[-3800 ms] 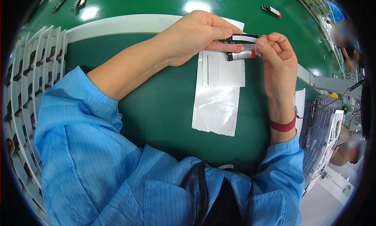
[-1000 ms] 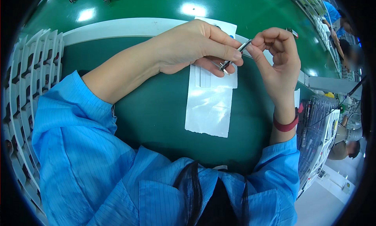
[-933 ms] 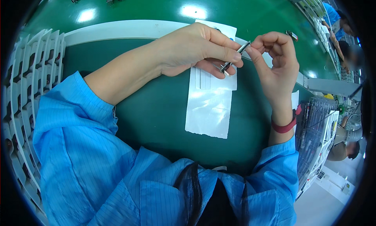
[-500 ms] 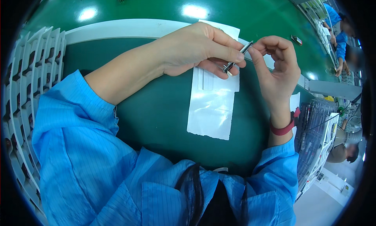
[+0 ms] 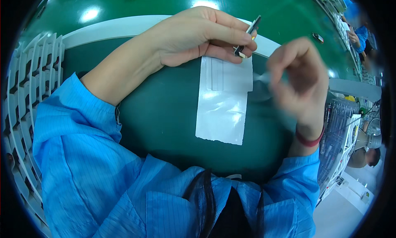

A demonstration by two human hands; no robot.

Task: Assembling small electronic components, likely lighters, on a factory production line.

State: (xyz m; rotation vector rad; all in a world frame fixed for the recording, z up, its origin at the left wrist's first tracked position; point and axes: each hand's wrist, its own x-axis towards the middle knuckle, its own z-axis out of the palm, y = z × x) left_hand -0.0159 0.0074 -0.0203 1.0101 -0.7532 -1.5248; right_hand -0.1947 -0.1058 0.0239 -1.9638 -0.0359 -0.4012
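A glossy green table [image 5: 173, 3] with ceiling-light glare fills the top of the frame, a white slotted rack [image 5: 24, 98] stands at the left edge, and pale floor [image 5: 350, 213] shows lower right.

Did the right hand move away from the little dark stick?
Yes. The right hand, now blurred, has pulled off to the right and down, away from the small dark part in the left hand, beside the white sheet.

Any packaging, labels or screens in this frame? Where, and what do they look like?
Backing sheet: flat on the green mat, below the left hand; white, glossy, tall rectangle, lower edge rough.
Label: on the sheet's upper part; white rectangle, print too small to tell.
Film scrap: in the blurred right hand; pale, shape unclear.
Screens, signs: none seen.
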